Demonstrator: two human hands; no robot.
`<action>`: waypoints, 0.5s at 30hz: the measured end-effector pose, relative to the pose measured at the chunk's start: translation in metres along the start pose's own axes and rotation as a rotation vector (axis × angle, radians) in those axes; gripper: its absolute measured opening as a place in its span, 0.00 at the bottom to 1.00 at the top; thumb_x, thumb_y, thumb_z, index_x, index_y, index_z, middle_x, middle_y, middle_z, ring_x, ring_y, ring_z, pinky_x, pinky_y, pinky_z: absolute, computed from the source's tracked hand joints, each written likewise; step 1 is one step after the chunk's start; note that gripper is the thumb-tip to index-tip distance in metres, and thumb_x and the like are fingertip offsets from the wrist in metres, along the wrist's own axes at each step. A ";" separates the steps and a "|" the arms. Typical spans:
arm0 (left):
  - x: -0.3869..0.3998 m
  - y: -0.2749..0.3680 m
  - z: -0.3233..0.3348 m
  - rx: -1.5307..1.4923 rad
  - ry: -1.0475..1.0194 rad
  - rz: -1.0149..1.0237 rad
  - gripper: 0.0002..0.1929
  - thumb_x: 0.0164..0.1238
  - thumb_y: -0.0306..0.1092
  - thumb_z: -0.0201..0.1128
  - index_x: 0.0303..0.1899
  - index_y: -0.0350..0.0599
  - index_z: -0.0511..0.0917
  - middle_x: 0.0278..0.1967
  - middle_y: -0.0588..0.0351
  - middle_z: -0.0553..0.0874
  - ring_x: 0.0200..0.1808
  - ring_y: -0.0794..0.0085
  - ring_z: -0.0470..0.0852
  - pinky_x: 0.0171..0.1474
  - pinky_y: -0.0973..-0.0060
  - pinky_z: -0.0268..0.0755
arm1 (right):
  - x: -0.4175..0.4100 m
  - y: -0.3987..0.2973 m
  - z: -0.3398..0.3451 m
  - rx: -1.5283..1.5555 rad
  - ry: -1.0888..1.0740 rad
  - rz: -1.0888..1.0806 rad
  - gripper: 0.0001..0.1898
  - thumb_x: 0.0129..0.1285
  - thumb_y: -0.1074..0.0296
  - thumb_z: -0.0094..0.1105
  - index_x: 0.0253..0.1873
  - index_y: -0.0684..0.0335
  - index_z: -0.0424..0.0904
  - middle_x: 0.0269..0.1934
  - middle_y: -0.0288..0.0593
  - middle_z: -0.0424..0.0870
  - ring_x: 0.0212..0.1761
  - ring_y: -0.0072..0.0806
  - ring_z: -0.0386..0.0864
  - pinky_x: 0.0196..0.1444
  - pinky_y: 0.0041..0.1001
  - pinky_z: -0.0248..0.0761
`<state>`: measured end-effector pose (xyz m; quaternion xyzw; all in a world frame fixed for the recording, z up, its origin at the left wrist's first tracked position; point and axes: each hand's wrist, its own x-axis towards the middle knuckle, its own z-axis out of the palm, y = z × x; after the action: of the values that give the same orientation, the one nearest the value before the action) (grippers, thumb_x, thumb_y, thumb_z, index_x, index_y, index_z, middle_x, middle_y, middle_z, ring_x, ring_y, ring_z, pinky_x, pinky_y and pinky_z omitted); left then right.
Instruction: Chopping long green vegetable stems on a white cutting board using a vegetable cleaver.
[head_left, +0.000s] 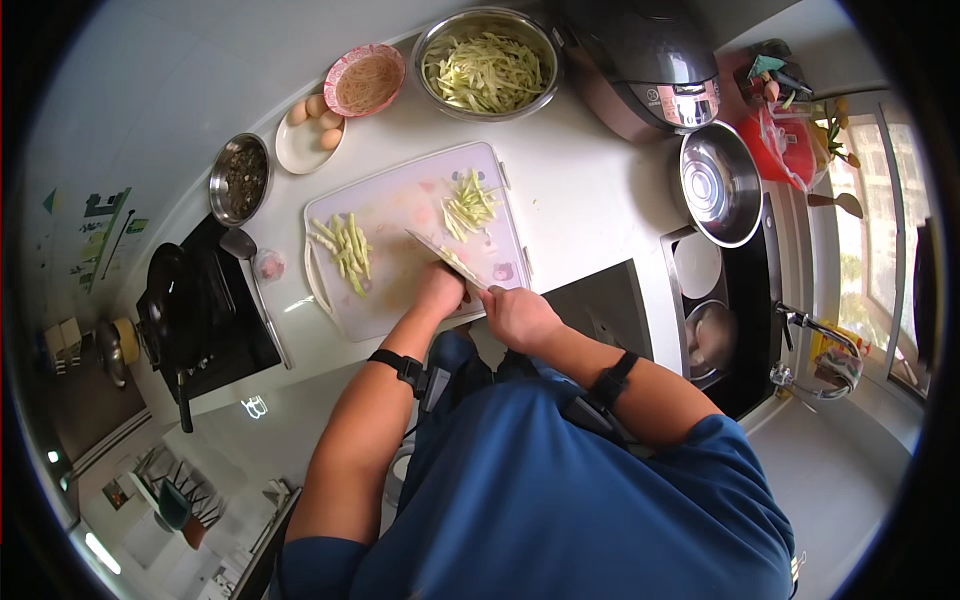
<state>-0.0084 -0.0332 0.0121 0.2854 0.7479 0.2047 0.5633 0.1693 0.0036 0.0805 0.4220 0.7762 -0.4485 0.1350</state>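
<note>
My right hand (521, 318) grips a kitchen knife (429, 244) by its handle, near the front edge of a white cutting board (397, 206). Its blade slants up and to the left across the board. Slivers of pale green vegetable (456, 261) lie along the blade. Curled beside the blade is my left hand (440, 289), its fingertips turned down and hidden; whatever is under them cannot be made out. Longer pale green vegetable pieces (349, 251) lie at the board's left. A heap of thin-cut green shreds (469, 206) rests at the upper right.
Behind the board stand a steel bowl of shreds (487, 75), a bowl of thin noodles (367, 84), a plate with several eggs (300, 150) and a rice cooker (645, 75). A black wok (174, 300) is left, a steel basin (720, 184) and sink (750, 315) right.
</note>
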 end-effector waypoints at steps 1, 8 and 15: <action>-0.003 0.004 0.000 -0.040 0.008 -0.004 0.15 0.74 0.33 0.55 0.37 0.33 0.86 0.22 0.45 0.88 0.20 0.61 0.88 0.26 0.63 0.79 | 0.004 -0.002 0.000 0.011 0.017 0.007 0.32 0.84 0.49 0.36 0.40 0.69 0.86 0.36 0.68 0.88 0.43 0.62 0.87 0.51 0.54 0.79; 0.003 -0.006 -0.006 0.329 -0.010 0.174 0.17 0.79 0.36 0.55 0.36 0.31 0.84 0.22 0.48 0.89 0.21 0.63 0.89 0.27 0.66 0.82 | 0.073 -0.019 -0.010 0.021 -0.047 -0.052 0.32 0.84 0.47 0.35 0.44 0.68 0.87 0.41 0.63 0.89 0.47 0.60 0.87 0.55 0.50 0.79; -0.006 -0.002 -0.009 -0.141 0.054 -0.030 0.16 0.84 0.35 0.49 0.42 0.32 0.82 0.23 0.49 0.89 0.19 0.67 0.87 0.26 0.68 0.80 | 0.055 -0.019 -0.073 0.302 0.082 0.039 0.35 0.84 0.43 0.36 0.44 0.73 0.85 0.41 0.74 0.85 0.52 0.69 0.81 0.58 0.53 0.73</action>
<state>-0.0158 -0.0389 0.0177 0.2280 0.7508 0.2561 0.5645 0.1336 0.0874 0.0995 0.4704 0.6964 -0.5400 0.0469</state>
